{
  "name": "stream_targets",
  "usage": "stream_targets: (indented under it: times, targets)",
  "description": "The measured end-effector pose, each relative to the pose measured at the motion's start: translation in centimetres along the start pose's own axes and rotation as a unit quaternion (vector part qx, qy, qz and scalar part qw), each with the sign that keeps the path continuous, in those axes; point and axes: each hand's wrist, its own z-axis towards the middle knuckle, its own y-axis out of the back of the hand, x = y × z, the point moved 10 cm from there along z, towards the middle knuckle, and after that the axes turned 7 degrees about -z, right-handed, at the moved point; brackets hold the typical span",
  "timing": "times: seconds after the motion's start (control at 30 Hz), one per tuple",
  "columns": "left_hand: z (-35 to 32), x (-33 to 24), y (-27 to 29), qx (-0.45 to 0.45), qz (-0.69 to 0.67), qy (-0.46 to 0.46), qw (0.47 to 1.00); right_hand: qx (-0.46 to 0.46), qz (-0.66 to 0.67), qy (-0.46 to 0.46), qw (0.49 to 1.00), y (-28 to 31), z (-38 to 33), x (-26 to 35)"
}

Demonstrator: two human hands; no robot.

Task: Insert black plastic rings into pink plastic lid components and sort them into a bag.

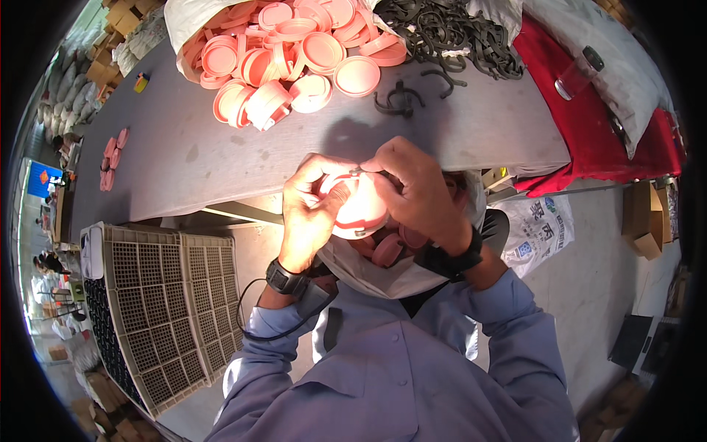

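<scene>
Two hands are working on one piece: I am holding a round salmon-pink plastic lid (361, 210) between them, off the near edge of the grey worktable (221, 155), over my lap. My left hand (309, 214) is closing around the lid's left rim, thumb lying across its face, so the disc is staying steady and tilted up toward me. My right hand (412, 195) is curling over the top right rim, fingertips pinching down at the upper edge where a thin dark strip seems to sit; I cannot tell exactly what it is. Both hands are gripping the same lid, neither one open.

Below the lid, a white sack (383, 272) is lying open in my lap with a few more pink lids (389, 249) inside, presumably placed there so pieces drop straight down.

At the far edge of the worktable, a heap of loose pink plastic lids (294, 51) is spilling out of a white bag, within arm's reach. Beside it to the right, a tangle of black rubber rings (449, 33) is lying, with a couple of strays nearer the middle. A red cloth (589, 125) is covering the right end. At my left, a beige slotted plastic crate (169, 309) is standing on the floor.
</scene>
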Motion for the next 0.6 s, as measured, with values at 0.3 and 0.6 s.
stream_targets:
  times: [0.3,0.6]
  targets:
    - [0.0,-1.2,1.0,-0.023,0.051,-0.060,0.997,-0.079,0.031,-0.092,0.992,-0.1,-1.3,0.6]
    - [-3.7,3.8,-0.1,-0.070,0.006,0.039,0.997,-0.045,-0.097,-0.063,0.992,-2.5,-4.6,-0.8]
